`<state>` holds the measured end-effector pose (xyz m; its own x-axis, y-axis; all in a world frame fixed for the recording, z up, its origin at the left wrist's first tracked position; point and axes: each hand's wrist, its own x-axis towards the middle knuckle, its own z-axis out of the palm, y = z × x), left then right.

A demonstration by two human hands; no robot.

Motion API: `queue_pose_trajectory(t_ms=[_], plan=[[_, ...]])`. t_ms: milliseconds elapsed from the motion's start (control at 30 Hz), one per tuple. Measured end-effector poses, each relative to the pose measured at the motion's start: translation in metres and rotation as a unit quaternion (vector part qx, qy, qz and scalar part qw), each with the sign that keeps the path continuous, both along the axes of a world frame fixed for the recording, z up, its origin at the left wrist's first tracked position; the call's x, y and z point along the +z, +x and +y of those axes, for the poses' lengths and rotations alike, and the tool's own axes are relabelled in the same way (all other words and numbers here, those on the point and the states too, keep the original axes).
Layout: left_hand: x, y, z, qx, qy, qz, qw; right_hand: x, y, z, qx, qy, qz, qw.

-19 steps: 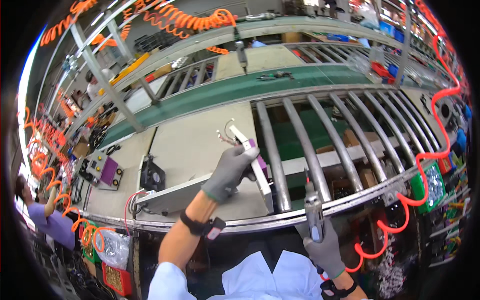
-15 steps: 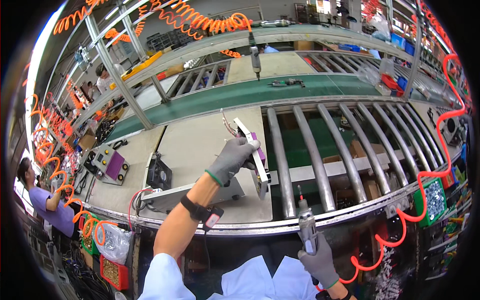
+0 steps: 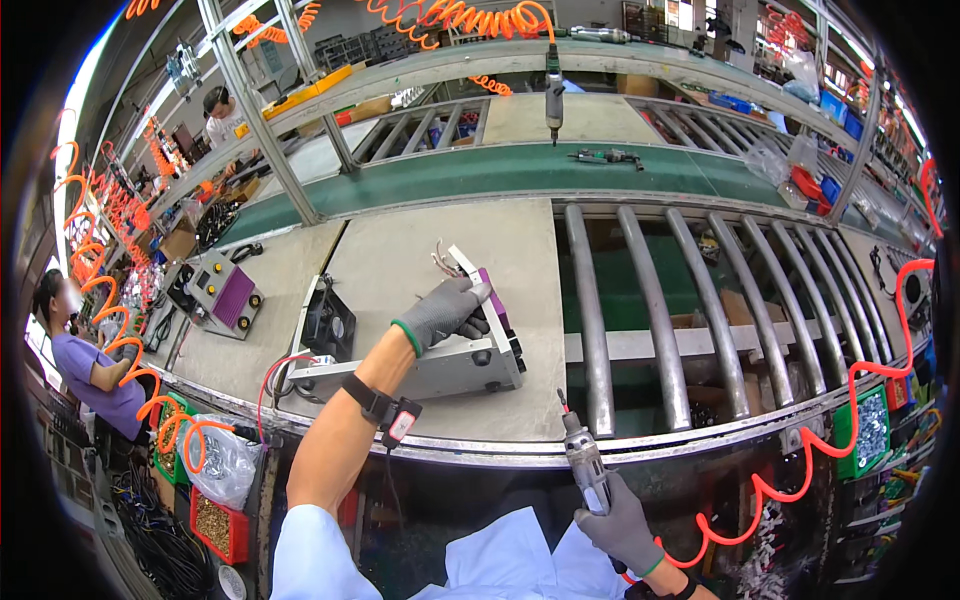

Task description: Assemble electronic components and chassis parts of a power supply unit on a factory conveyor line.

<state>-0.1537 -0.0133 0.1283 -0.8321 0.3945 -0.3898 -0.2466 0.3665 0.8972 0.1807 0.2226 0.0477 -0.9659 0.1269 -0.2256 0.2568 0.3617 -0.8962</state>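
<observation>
My left hand, in a grey glove, grips the top of an upright front panel with a purple face and loose wires at its far end. The panel stands at the right end of a grey metal chassis; whether it is seated there I cannot tell. At the chassis's left end a black fan is mounted. Low in front of the bench edge, my gloved right hand is wrapped round an air screwdriver, its bit pointing up and away from me.
A finished-looking machine with a purple front stands left. Steel rollers adjoin the board on the right. Another screwdriver hangs from an orange coil. A red hose curls at right. Screw bins sit below; a person works left.
My left hand has brought the panel down and left against the chassis end, turning it. The screwdriver in my right hand has shifted slightly left. The whole view has moved a little.
</observation>
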Motion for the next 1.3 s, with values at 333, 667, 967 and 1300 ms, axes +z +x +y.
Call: queue_pose_trajectory(t_ms=[333, 667, 967, 1300], plan=[[0.007, -0.001, -0.009, -0.012, -0.05, 0.062, 0.997, 0.026, -0.007, 0.016, 0.08, 0.118, -0.086, 0.986], [-0.015, 0.098, -0.041, -0.026, -0.263, 0.612, 0.746, 0.055, -0.012, 0.077, 0.159, 0.264, -0.054, 0.95], [-0.022, 0.099, -0.031, -0.014, -0.33, 0.582, 0.743, 0.12, -0.038, 0.104, 0.338, 0.483, -0.073, 0.805], [-0.053, 0.188, 0.036, -0.038, -0.063, 0.499, 0.864, 0.142, -0.05, 0.125, 0.358, 0.555, -0.088, 0.746]])
